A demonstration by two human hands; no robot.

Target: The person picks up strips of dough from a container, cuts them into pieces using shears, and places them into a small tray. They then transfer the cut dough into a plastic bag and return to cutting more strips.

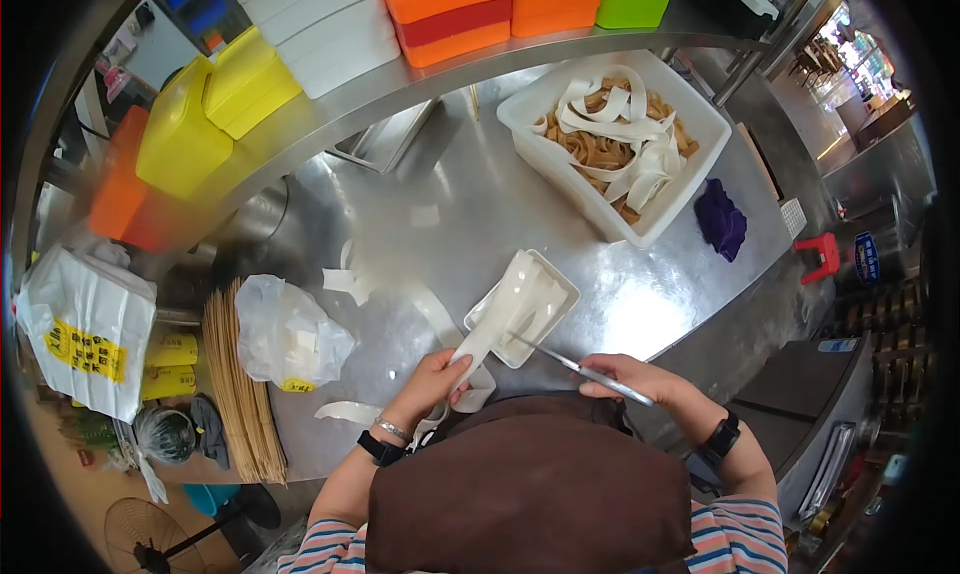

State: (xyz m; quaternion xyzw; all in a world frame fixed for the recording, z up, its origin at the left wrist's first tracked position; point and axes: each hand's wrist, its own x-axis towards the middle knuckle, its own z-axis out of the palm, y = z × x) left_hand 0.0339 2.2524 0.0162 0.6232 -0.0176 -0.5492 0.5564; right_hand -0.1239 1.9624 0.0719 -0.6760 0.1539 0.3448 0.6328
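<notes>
My left hand (432, 382) is closed around a broad, flat white strip (492, 324) at the table's near edge. The strip's far end lies over a small white tray (548, 324), which holds more of the same pale material. In my right hand (630, 376) is a slim silver metal tool (570, 362), apparently scissors. Their narrow tip points left and rests against or just over the strip at the tray; whether the blades are apart is too small to tell. Loose white strips (432, 309) trail across the table beside my left hand.
A large white tub (640, 224) holds brown and white strips, with a purple cloth (722, 220) beside it. Bamboo skewers (240, 394) and a plastic bag (290, 329) lie left. Colored boxes (450, 24) line the overhead shelf (340, 104). A metal tray (385, 139) sits beneath.
</notes>
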